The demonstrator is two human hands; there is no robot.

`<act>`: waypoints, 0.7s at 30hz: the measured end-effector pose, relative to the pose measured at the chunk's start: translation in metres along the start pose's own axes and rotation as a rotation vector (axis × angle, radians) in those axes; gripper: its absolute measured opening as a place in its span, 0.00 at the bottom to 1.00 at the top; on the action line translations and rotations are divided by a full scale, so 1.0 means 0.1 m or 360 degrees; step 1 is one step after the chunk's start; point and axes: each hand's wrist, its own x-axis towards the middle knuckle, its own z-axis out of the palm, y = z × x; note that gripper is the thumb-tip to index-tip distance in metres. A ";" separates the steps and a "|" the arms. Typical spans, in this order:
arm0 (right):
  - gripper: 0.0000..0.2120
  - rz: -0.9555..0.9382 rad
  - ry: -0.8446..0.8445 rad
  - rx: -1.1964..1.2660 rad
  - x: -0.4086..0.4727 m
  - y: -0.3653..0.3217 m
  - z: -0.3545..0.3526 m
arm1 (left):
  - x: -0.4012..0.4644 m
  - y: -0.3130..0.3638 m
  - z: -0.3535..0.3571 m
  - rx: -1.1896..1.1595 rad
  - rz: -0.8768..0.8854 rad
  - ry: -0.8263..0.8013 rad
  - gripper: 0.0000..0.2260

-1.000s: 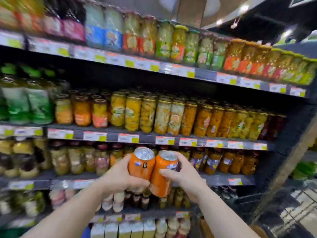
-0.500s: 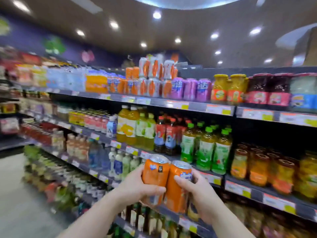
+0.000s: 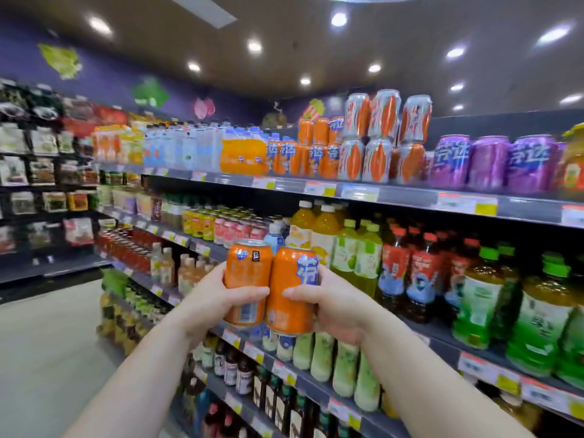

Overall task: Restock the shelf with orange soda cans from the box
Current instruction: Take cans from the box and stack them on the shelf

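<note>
Two orange soda cans (image 3: 271, 286) are being gripped side by side, one in each hand's curled fingers (image 3: 249, 292), below the top shelf (image 3: 395, 197), ready for restocking.

Above the hands, the top shelf (image 3: 395, 192) is stocked with orange soda cans (image 3: 311, 153) (stacked two high) and purple cans (image 3: 486, 162) to their right.

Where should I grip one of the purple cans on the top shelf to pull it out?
Take the leftmost purple can round its upper side wall from the front: it stands upright at the shelf edge, neighbours crowd both sides, and only its front and top are exposed.
</note>
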 end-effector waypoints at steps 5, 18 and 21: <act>0.29 -0.0127 -0.0078 -0.0184 0.85 -0.22 -0.17 | 0.76 -0.10 -0.37 0.0006 0.0043 -0.0010 0.35; 0.33 -0.0225 0.0290 -0.0313 2.24 -0.63 -0.86 | 2.61 0.15 -0.61 -0.0060 0.0320 -0.0172 0.31; 0.31 -0.0290 0.0462 -0.0379 2.38 -0.76 -0.93 | 2.95 0.09 -0.63 -0.0123 0.0367 -0.0290 0.29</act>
